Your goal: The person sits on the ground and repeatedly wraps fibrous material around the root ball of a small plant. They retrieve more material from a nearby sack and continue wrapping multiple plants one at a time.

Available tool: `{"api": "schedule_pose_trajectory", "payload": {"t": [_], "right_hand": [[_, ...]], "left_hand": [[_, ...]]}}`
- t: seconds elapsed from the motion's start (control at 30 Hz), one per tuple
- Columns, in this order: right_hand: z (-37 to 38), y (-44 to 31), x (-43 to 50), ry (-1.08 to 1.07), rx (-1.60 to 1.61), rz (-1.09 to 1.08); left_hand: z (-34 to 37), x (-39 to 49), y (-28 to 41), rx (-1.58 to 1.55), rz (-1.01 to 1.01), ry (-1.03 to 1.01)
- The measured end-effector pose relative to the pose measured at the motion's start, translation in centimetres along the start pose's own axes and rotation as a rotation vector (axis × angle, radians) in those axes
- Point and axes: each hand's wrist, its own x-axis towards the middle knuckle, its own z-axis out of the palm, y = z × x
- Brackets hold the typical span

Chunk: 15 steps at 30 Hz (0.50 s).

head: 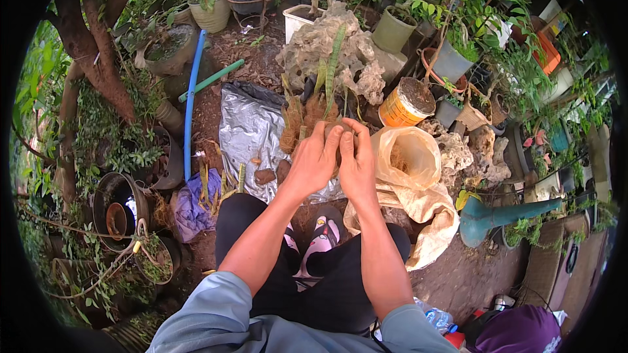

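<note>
My left hand and my right hand are cupped close together around a brown clump, thumbs side by side on top. The fingers hide most of it, so whether it is soil or fibre is unclear. Just beyond them stand brown fibre-wrapped root balls with snake plant leaves rising upright. Underneath spreads a silver plastic sheet, bearing loose brown lumps. To the right of my right hand, an open woven plastic sack holds brown fibre.
A pitted rock and an orange-and-white bucket stand beyond the sheet. Leftward lie a blue pipe, a green pipe and a purple plastic bag with cut leaves. A teal object and a water bottle are at right.
</note>
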Motion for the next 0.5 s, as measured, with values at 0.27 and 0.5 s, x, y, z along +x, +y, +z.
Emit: {"api": "schedule_pose_trajectory", "payload": {"t": [0.27,0.5], "right_hand": [[0.1,-0.3,-0.5,-0.042,0.031,-0.032],[0.3,-0.1,-0.6,0.003,0.032,-0.097]], "left_hand": [[0.0,0.2,-0.5,-0.077,-0.102,-0.02],[0.6,0.1,-1.1,-0.432,-0.16,-0.076]]}}
